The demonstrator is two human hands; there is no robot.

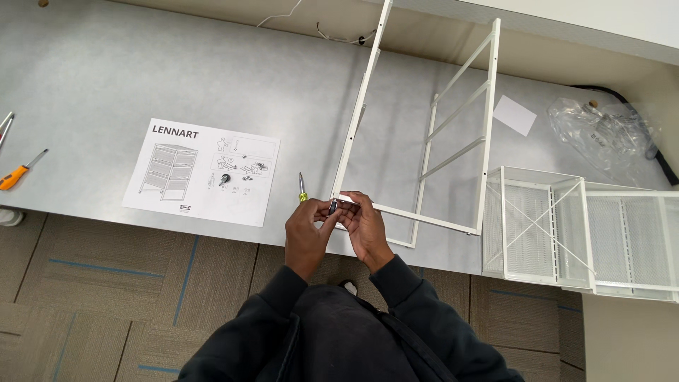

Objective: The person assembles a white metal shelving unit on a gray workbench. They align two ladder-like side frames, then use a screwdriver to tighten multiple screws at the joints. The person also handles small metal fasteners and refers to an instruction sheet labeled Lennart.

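A white metal frame [424, 134] with cross rails stands tilted on the grey table [141, 78], its near corner at the table's front edge. My left hand [308, 230] pinches a small dark caster-like part [332, 206] against that corner. My right hand [364, 226] grips the frame's corner bar right beside it, fingers curled around the white tube. Both hands touch each other at the part.
A printed assembly sheet [201, 171] lies to the left, a small yellow-handled screwdriver [302, 189] next to my hands. An orange screwdriver [20, 171] is at far left. White wire baskets [566, 226] stand at right, with a clear plastic bag [601, 134] and white card [514, 114] behind.
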